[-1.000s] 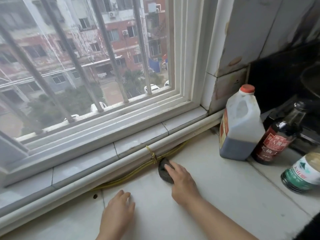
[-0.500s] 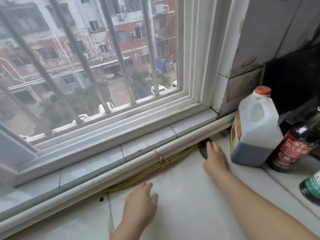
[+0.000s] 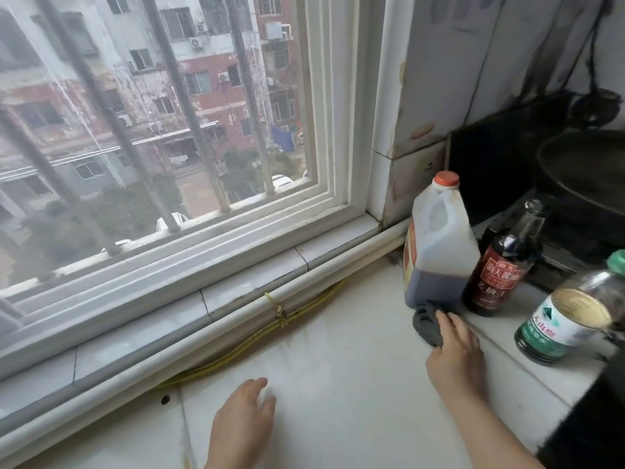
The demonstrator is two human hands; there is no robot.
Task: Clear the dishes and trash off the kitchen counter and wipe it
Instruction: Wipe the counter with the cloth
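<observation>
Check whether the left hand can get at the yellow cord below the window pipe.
Likely yes: only bare counter lies between the left hand and the yellow cord, and the jug stands well off to the right.

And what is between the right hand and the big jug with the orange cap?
In the head view, a dark scouring pad lies there, touched by the right hand, right at the base of the jug.

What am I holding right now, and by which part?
Nothing gripped: right hand presses straight fingers onto the scouring pad, near end; left hand lies empty on the counter.
</observation>
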